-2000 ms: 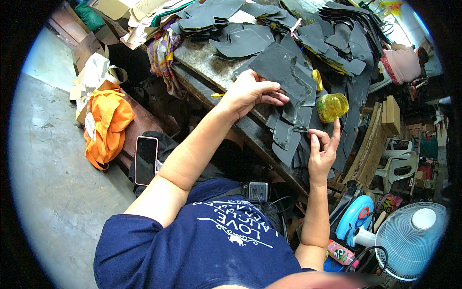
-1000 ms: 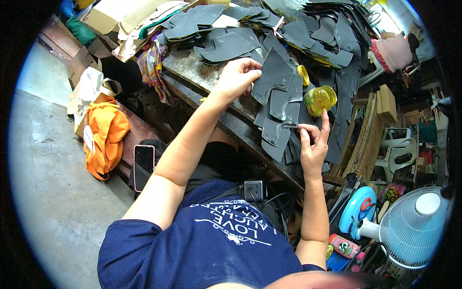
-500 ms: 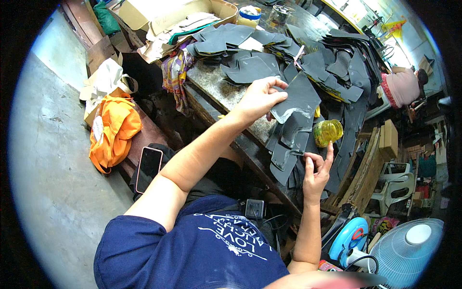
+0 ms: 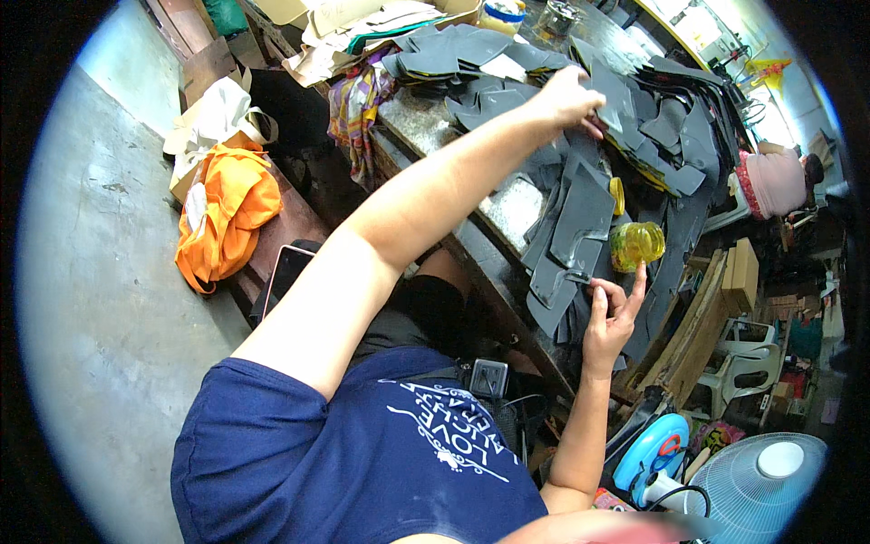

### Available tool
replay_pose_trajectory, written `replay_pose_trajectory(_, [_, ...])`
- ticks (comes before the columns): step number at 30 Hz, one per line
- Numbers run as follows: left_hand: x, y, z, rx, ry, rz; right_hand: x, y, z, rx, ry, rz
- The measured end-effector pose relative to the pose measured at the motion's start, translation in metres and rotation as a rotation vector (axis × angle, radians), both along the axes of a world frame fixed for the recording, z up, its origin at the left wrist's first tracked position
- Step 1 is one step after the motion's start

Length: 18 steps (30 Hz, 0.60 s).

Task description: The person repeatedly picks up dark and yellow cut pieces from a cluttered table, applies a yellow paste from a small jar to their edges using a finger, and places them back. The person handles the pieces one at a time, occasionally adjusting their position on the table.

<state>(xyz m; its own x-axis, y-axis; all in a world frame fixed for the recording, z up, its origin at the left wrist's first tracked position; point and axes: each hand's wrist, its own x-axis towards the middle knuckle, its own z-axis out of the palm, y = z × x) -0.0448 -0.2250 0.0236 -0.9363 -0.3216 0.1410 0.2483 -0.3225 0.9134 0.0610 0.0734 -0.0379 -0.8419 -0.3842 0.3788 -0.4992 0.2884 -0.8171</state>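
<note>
My left hand [image 4: 569, 102] reaches over the stacked dark grey sheet pieces [image 4: 616, 102] farther back on the table, fingers apart; whether the fingertips touch the top piece I cannot tell. Closer in, my right hand [image 4: 609, 325] pinches a small thin dark tool [image 4: 578, 276], its tip over a grey piece [image 4: 580, 213] on the near pile. A glossy pale smear runs along that piece's edge. Just beyond the right fingertip is a clear jar of yellow liquid [image 4: 637, 245], with a yellow lid [image 4: 617, 195] close by.
More grey pieces [image 4: 458, 50] cover the table's back. A patterned cloth [image 4: 358, 104] hangs off its left edge. An orange bag [image 4: 231, 213] and a phone [image 4: 285, 272] lie left. At right are a fan [image 4: 761, 480] and a white chair [image 4: 748, 363]; another person [image 4: 775, 181] is beyond.
My left hand has moved forward and right, from above the near pile to the farther stack. The grey piece it held there is no longer in that spot. My right hand keeps its pinch.
</note>
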Motion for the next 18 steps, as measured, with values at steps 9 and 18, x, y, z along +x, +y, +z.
replay_pose_trajectory(9, [0.085, -0.063, 0.001, -1.327, -0.269, 0.653, -0.001, 0.001, -0.002, -0.019, 0.002, 0.023])
replay_pose_trajectory(18, [0.133, -0.036, -0.047, -1.699, -0.443, 0.711, 0.000, 0.000, -0.001, -0.007, 0.048, 0.026])
